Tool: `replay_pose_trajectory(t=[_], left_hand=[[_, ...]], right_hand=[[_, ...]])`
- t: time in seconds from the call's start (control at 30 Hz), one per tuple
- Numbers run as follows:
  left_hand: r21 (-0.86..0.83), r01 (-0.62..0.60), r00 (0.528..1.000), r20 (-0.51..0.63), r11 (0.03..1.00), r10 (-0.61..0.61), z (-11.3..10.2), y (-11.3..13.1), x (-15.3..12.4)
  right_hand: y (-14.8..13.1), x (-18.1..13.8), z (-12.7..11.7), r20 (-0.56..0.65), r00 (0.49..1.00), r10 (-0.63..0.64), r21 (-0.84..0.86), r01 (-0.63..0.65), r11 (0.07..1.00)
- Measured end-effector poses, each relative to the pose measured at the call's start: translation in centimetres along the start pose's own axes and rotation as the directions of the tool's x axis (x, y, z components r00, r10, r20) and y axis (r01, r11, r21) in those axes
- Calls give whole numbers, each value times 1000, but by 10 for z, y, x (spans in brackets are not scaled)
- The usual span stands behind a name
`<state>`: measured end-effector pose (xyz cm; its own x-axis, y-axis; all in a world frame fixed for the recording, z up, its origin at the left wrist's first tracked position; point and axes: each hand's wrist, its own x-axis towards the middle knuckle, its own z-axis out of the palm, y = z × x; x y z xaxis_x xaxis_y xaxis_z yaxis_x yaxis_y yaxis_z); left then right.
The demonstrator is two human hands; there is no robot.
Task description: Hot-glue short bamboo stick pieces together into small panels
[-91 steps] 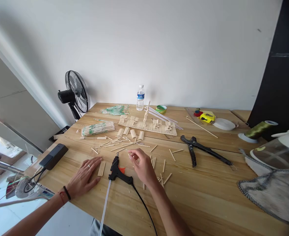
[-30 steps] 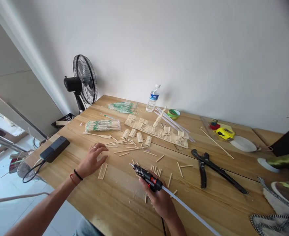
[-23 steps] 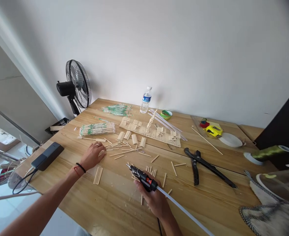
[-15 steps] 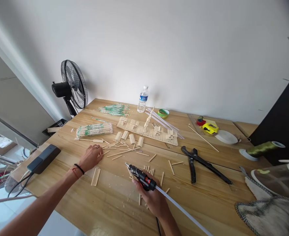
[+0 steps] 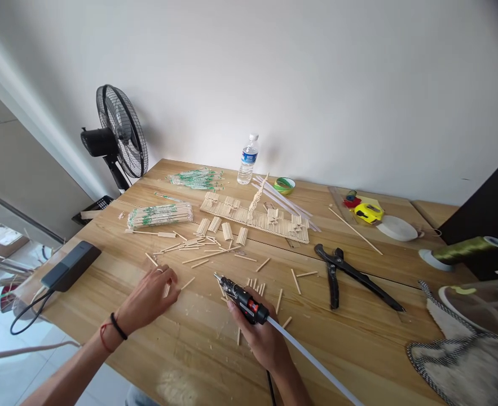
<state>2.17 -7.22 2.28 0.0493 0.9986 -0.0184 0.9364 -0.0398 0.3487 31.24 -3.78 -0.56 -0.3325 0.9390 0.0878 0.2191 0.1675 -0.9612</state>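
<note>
Left hand: the left hand [image 5: 153,293] is seen at 9 o'clock from the glue gun, its fingers curled; a short stick [image 5: 188,283] is pinched between thumb and fingertips, its free end aimed at about 2 o'clock.
Under the left hand: a flat row of sticks [image 5: 166,291] is mostly covered by the palm and fingers.
Right hand: the right hand [image 5: 259,332] is wrapped around the glue gun [image 5: 242,299], whose nozzle is pointed at about 10 o'clock; the grip is largely hidden by the hand.
Glue feed: a long white glue stick [image 5: 312,358] is seated in the rear of the gun and run out towards 4 o'clock.
Cut sticks: several pieces [image 5: 255,286] are laid just beside the gun, partly covered by it and the right hand.
Stick model: a long slatted base with a raised spire [image 5: 257,214] is set at 12 o'clock from the gun.
Small panels: four slatted panels [image 5: 227,231] are placed between the model and the gun, at between 11 and 12 o'clock.
Wrapped bundle: a packet of sticks [image 5: 159,215] is laid between 10 and 11 o'clock.
Cutter: a black cutting tool [image 5: 337,276] is rested, handles spread, between 2 and 3 o'clock.
</note>
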Motion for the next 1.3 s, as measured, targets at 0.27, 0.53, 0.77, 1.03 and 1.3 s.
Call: replay_pose_trajectory(t=[0.27, 0.53, 0.77, 1.03, 1.3], left_hand=[[-222, -148, 989, -10, 964, 150, -1, -43, -33], [-385, -171, 983, -3, 907, 184, -6, -39, -39], [-689, -75, 997, -38, 721, 68, 20, -3, -38], [-951, -18, 995, 12, 310, 96, 43, 22, -14], [-986, 85, 986, 104, 143, 130, 41, 18, -7]], right_hand=[[2, -2, 2, 37, 999, -3, -49, 5, 999], [-12, -3, 2, 126, 992, 14, -62, -6, 998], [-15, -3, 1, 258, 964, -64, -111, 96, 989], [-8, -5, -8, 196, 981, -16, -84, 32, 996], [-19, 3, -8, 196, 980, -28, -63, 41, 997]])
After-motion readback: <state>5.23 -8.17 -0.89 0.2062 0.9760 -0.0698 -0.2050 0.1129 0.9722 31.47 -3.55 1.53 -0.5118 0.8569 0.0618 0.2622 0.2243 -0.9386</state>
